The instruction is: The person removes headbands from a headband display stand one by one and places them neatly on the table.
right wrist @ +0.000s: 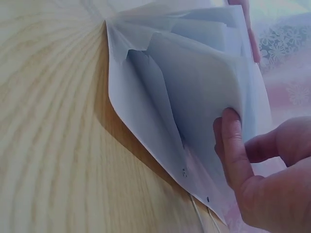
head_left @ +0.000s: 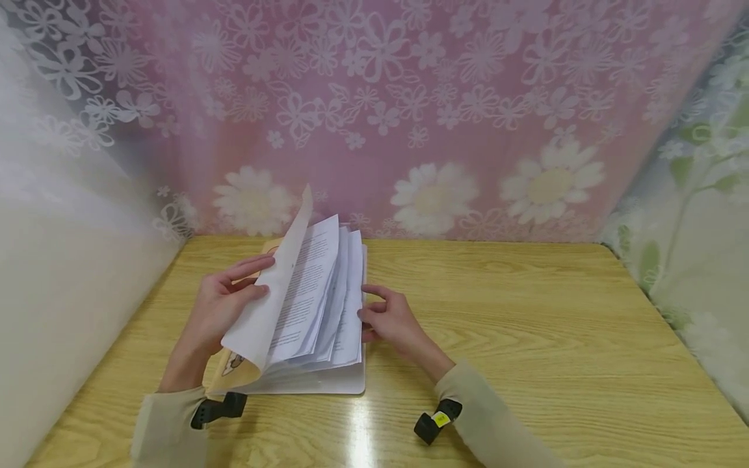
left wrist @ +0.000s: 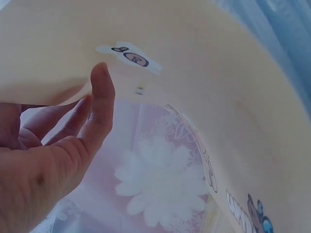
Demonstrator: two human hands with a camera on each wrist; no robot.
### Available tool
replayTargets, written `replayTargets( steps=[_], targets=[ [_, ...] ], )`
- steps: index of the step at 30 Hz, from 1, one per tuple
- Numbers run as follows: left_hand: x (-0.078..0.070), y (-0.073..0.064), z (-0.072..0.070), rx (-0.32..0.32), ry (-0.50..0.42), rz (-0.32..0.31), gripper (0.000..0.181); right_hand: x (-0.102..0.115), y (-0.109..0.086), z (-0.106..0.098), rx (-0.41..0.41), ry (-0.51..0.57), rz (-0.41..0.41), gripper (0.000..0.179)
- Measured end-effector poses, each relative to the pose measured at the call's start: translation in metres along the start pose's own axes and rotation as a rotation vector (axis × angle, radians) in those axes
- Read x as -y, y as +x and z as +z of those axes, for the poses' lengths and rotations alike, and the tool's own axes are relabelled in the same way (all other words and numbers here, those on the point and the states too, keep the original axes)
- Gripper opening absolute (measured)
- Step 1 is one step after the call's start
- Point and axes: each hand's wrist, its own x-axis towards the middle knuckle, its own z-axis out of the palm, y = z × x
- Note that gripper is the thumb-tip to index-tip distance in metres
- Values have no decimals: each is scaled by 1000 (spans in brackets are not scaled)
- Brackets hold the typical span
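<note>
A folder (head_left: 342,383) with a tan outer cover and white inside lies on the table, its front cover (head_left: 266,318) raised and bowed. Cartoon pictures (left wrist: 136,59) show on the cover's tan side. My left hand (head_left: 219,302) grips this cover by its left part, with one finger against the tan face in the left wrist view. Several printed sheets (head_left: 307,279) fan upward inside the folder. At their right edge, my right hand (head_left: 394,322) pinches some sheets; in the right wrist view its fingertips (right wrist: 231,119) press on a sheet's pale back.
The wood-grain table (head_left: 526,325) extends to the right of the folder. A pink flowered curtain (head_left: 363,130) stands behind it, with pale sheeting (head_left: 70,227) at the left and a flowered panel (head_left: 696,195) at the right. Thin cords (right wrist: 197,213) lie by the folder's edge.
</note>
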Motion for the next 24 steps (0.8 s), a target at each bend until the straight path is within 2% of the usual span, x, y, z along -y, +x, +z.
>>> replayTargets(
  steps=[9,14,18,21,24],
  targets=[
    [1,1,5,-54,-11,-20,43,-4,5,13,2,81,-14,52],
    [0,1,8,-66,-26,-35,42,-8,9,19,-2,104,-14,52],
    [0,2,11,-72,-23,-24,42,-9,11,22,15,139,-13,53],
    [1,3,13,-74,-24,-25,42,-8,11,21,37,139,-9,54],
    [3,4,17,-65,-3,-32,42,-8,10,18,59,96,17,53]
  ],
)
